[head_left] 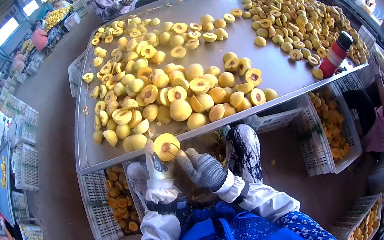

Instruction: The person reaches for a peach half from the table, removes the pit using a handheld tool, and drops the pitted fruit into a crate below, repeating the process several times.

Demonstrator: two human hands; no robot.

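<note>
No readable text, label, brand, number or sign shows on anything here.

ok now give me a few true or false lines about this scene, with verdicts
1. The left hand holds a cut fruit. True.
2. The red bottle is at the table's left end. False: it is at the right end.
3. The right hand wears a grey glove. True.
4. The crate under the table's left side is empty. False: it holds fruit pieces.
</note>
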